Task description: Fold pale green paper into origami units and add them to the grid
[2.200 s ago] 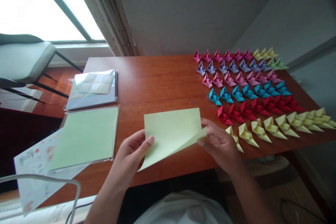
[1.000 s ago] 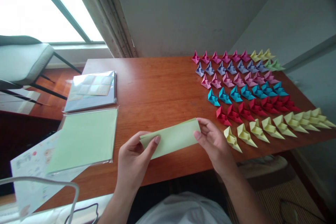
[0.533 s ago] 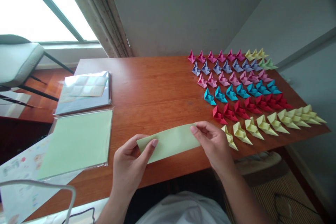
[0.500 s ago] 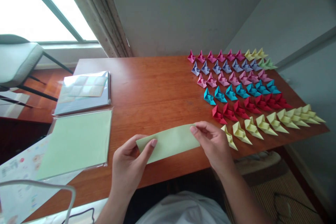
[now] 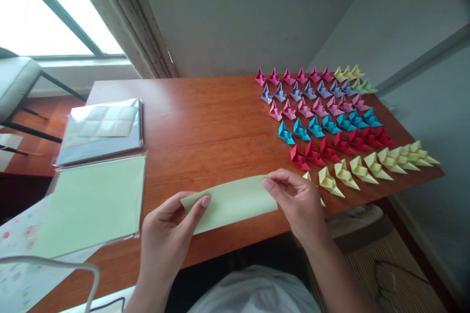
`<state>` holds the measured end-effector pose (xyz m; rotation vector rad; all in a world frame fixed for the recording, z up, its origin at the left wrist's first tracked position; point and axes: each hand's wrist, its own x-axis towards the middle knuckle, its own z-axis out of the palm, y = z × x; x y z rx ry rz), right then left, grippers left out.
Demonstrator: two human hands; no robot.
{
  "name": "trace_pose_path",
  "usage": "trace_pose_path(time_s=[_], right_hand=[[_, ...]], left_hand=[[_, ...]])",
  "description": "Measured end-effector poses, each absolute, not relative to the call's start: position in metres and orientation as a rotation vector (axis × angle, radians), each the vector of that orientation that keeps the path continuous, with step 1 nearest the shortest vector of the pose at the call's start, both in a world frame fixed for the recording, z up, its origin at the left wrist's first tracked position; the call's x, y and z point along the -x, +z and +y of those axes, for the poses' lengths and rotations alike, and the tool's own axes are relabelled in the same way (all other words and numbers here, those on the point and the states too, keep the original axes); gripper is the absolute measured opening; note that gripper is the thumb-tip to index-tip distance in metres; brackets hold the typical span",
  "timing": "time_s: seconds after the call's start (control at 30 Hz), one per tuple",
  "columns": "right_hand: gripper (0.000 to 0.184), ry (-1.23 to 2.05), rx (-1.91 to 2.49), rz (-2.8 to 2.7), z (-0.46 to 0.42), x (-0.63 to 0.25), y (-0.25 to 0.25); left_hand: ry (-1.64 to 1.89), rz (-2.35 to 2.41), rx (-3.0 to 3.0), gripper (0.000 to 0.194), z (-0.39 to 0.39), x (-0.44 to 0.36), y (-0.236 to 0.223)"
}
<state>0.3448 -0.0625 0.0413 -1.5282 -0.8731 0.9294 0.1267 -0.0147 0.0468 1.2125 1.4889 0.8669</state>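
A pale green strip of paper [image 5: 235, 204], long and slightly bowed, is held up just above the front of the wooden table. My left hand [image 5: 171, 227] pinches its left end, thumb on the face towards me and fingers behind. At the other end, my right hand [image 5: 295, 200] pinches the upper right corner between thumb and fingers. Beyond my right hand stand rows of small folded paper boats: pale yellow boats [image 5: 362, 170] nearest, then red boats [image 5: 328, 149], and blue boats [image 5: 316, 127]. My right hand partly hides the leftmost yellow boat.
Pink boats [image 5: 304, 107], purple boats [image 5: 310, 90] and magenta boats [image 5: 288, 77] line the table's [image 5: 205, 122] far right. At left lie a pack of green paper [image 5: 90, 205] and another plastic-wrapped pack [image 5: 101, 127]. A pale bent tube [image 5: 93, 274] crosses the lower left corner.
The view has shifted slightly, so the table and boats appear further left. Both hands keep hold of the green strip, which looks a little more stretched out between them.
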Motion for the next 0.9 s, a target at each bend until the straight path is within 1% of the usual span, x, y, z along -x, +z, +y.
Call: trace_pose_path(time_s=[0.77,0.9], right_hand=[[0.017,0.924,1.556,-0.897,-0.0625,-0.3466,0.0444],[0.015,0.915,1.546,-0.906,-0.0623,-0.3473,0.0417]], left_hand=[[0.873,1.483,-1.218,0.028,-0.0132,-0.1296,0.0479],[0.869,1.471,-1.218,0.028,-0.0139,-0.1295,0.0485]])
